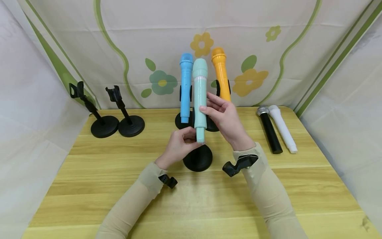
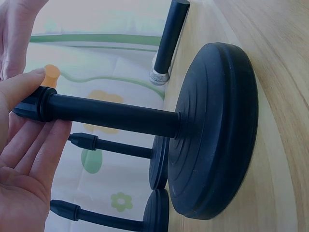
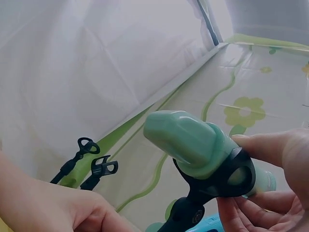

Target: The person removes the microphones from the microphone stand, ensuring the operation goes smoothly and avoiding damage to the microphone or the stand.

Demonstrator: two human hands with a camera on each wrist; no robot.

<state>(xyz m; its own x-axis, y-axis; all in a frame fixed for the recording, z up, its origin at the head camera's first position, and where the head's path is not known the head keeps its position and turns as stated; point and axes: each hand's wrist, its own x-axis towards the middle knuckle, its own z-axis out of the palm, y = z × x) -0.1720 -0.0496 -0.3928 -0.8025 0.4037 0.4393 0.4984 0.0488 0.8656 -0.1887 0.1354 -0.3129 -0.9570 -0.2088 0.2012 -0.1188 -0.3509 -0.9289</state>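
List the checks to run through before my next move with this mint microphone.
1. Right grip holding mint microphone: ok.
2. Left grip steadying front stand: ok, thumb and fingers at the collar.
3. Microphone inside the clip: ok, the right wrist view shows it wrapped around.
4. Clip snug enough to release: cannot tell.
5. Black microphone and white microphone on stands: not ok, both lie on the table.

Legible text: none. No label, brand, number or sign can be read in any of the 3 views. Mint-green microphone (image 1: pixel 200 96): pale band (image 1: pixel 200 78) near its upper end; any lettering there too small to read.
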